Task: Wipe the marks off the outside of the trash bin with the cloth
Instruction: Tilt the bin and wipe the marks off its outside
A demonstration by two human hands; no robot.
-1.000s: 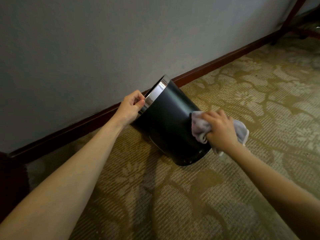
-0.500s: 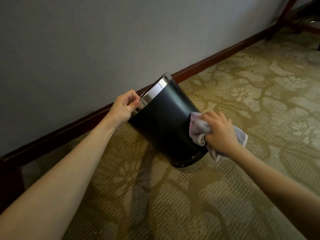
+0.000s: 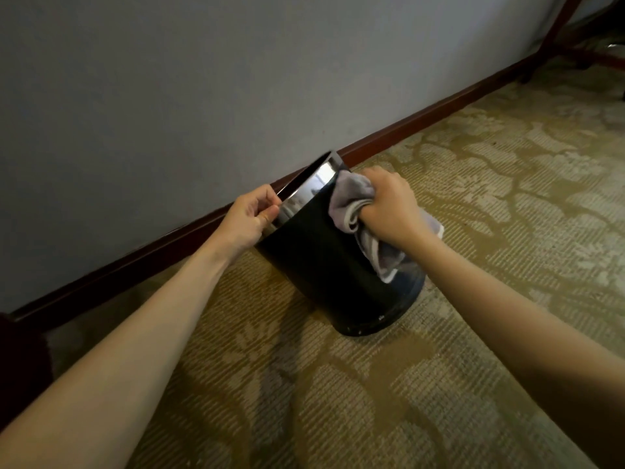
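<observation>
Fingers (image 3: 270,211) pinching trash bin (image 3: 324,265) rim; right hand (image 3: 392,204) clenched around cloth (image 3: 351,201), fingertips hidden.

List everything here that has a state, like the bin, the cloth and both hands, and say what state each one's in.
trash bin: tilted, base edge on the carpet, mouth toward the wall.
chrome rim: pinched by the left hand.
cloth: bunched, pressed on the bin's upper side.
left hand: closed on the rim.
right hand: fisted around the cloth.
small pale specks: not yet wiped, near the base.
</observation>
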